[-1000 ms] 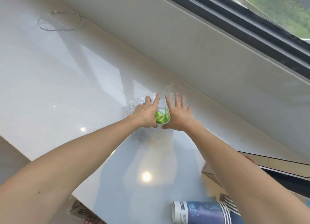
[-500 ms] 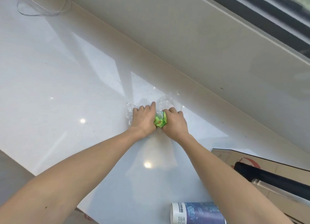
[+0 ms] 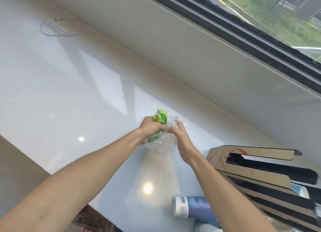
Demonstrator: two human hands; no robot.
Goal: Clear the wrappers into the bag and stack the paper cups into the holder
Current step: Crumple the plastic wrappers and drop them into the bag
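Two bare hands meet above a glossy white counter (image 3: 52, 85). The left hand (image 3: 150, 127) is fisted around a crumpled green wrapper (image 3: 160, 119), whose top juts above the knuckles and whose lower end shows below the palm; a round red-and-yellow emblem on it is too small to read. The right hand (image 3: 178, 134) pinches a clear plastic bag (image 3: 161, 143) with curled fingers; the bag hangs between the two wrists, just above the counter. The far counter edge meets a pale sill ledge (image 3: 191, 46) below a dark window frame (image 3: 243, 28); the near-left edge drops off diagonally. Open surface lies to the left and behind the hands, bare except for a thin white cable (image 3: 62, 26) coiled well away at far left. At right, a cardboard cup holder (image 3: 260, 164) with long dark slots lies on its side, bearing red printing that is only partly legible. A stack of paper cups (image 3: 192, 208), blue-patterned with a white band of small unreadable text, lies sideways near the front edge, beside the holder.
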